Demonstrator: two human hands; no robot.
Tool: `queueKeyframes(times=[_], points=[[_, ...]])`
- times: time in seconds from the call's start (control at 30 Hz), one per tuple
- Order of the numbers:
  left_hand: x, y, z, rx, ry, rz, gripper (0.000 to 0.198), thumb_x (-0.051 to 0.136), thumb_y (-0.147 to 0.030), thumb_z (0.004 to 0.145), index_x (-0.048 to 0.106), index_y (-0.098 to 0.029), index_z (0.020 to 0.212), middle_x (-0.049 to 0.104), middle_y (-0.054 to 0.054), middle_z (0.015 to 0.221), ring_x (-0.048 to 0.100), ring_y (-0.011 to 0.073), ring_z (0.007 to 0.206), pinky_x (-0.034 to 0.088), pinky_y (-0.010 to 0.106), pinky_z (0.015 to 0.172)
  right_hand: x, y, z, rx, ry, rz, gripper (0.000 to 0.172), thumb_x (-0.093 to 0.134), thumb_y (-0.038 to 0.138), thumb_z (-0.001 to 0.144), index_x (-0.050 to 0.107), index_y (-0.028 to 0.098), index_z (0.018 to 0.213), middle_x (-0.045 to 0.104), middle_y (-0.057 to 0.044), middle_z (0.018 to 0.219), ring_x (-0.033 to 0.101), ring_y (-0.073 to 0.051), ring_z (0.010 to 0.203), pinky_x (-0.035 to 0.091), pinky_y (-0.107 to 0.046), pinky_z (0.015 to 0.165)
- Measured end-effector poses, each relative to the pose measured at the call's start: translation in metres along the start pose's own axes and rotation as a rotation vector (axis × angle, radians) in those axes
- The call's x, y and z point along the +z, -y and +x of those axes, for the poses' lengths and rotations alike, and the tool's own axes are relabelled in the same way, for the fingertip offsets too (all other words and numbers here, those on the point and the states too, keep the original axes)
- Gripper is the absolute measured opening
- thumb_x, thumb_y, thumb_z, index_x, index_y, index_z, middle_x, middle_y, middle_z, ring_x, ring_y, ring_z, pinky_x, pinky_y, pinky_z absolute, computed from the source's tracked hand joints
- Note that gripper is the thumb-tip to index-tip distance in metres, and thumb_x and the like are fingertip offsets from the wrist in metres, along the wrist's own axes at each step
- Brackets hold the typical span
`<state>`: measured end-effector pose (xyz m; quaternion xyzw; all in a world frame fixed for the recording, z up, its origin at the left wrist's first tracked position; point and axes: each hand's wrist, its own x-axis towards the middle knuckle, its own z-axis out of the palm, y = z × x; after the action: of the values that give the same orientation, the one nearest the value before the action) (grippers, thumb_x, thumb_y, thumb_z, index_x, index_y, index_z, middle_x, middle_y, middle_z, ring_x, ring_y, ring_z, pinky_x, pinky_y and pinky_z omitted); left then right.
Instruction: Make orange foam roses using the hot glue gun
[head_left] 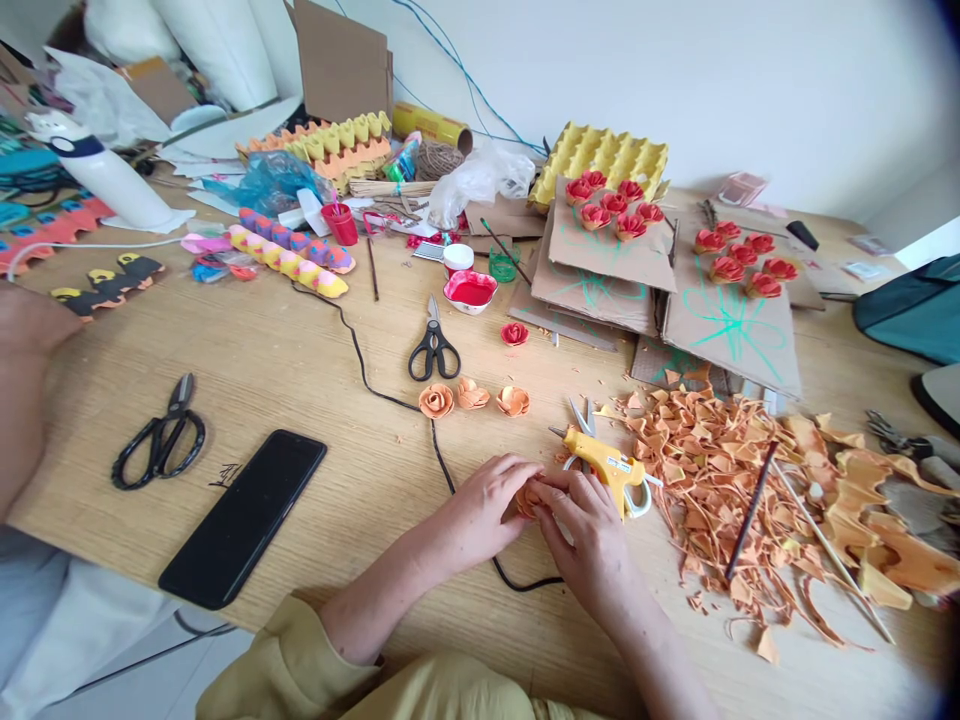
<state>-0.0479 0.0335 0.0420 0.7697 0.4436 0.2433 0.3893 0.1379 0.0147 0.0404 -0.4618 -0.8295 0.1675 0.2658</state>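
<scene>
My left hand (491,505) and my right hand (589,525) meet over the table, their fingers closed around an orange paper flower (529,495) that they mostly cover. Just beyond them stand an orange rose (436,401) and two more orange flowers (472,393) (514,401) in a row. Beside my right hand lies a yellow glue gun (607,465), its nozzle pointing left, resting over light-handled scissors (587,418). A black cord (442,465) runs from the row of flowers and passes under my hands.
Orange scraps (705,480) heap at right. Black-handled scissors (433,350), a dish of red paint (471,291) and a red flower (514,334) sit farther back. Red flowers stand on cardboard (611,262). At left are a phone (244,520), other scissors (161,440) and another person's arm (30,370).
</scene>
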Motion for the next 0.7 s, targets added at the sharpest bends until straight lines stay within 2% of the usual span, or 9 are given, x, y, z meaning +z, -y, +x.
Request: queueKeyframes(times=[0.2, 0.33, 0.43, 0.57, 0.7], points=[[0.000, 0.001, 0.000, 0.001, 0.002, -0.011, 0.056, 0.065, 0.000, 0.081, 0.053, -0.021, 0.132, 0.062, 0.010, 0.129, 0.058, 0.0244, 0.124, 0.048, 0.043, 0.110, -0.001, 0.001, 0.000, -0.004, -0.003, 0.024, 0.019, 0.057, 0.013, 0.098, 0.065, 0.021, 0.113, 0.066, -0.010, 0.111, 0.060, -0.026, 0.097, 0.048, -0.045, 0.086], [-0.002, 0.000, -0.001, -0.009, -0.024, -0.020, 0.059, 0.068, -0.003, 0.081, 0.051, -0.019, 0.135, 0.061, 0.012, 0.131, 0.057, 0.0262, 0.125, 0.047, 0.045, 0.110, -0.008, 0.003, -0.002, -0.017, -0.108, 0.060, 0.033, 0.057, 0.011, 0.097, 0.058, 0.022, 0.128, 0.065, -0.010, 0.115, 0.061, -0.026, 0.102, 0.050, -0.042, 0.086], [-0.003, 0.000, -0.002, 0.001, -0.038, -0.032, 0.060, 0.071, -0.006, 0.082, 0.050, -0.020, 0.136, 0.061, 0.012, 0.130, 0.057, 0.0261, 0.125, 0.047, 0.045, 0.110, -0.013, 0.000, -0.006, 0.023, -0.172, 0.083, 0.031, 0.055, 0.011, 0.098, 0.059, 0.025, 0.126, 0.065, -0.009, 0.111, 0.062, -0.024, 0.100, 0.052, -0.039, 0.083], [-0.002, 0.001, -0.001, 0.004, -0.041, -0.019, 0.061, 0.074, -0.006, 0.079, 0.051, -0.019, 0.134, 0.061, 0.012, 0.130, 0.056, 0.0257, 0.125, 0.047, 0.045, 0.110, -0.010, -0.002, -0.006, 0.028, -0.146, 0.049, 0.026, 0.057, 0.013, 0.098, 0.062, 0.024, 0.122, 0.065, -0.009, 0.109, 0.062, -0.024, 0.097, 0.052, -0.040, 0.082], [-0.001, 0.001, 0.000, -0.025, -0.030, -0.015, 0.053, 0.071, -0.003, 0.079, 0.056, -0.018, 0.127, 0.063, 0.011, 0.124, 0.059, 0.0249, 0.119, 0.048, 0.043, 0.107, -0.004, 0.000, -0.002, -0.020, -0.098, -0.004, 0.023, 0.059, 0.015, 0.097, 0.065, 0.021, 0.118, 0.068, -0.010, 0.110, 0.063, -0.025, 0.097, 0.051, -0.044, 0.085]])
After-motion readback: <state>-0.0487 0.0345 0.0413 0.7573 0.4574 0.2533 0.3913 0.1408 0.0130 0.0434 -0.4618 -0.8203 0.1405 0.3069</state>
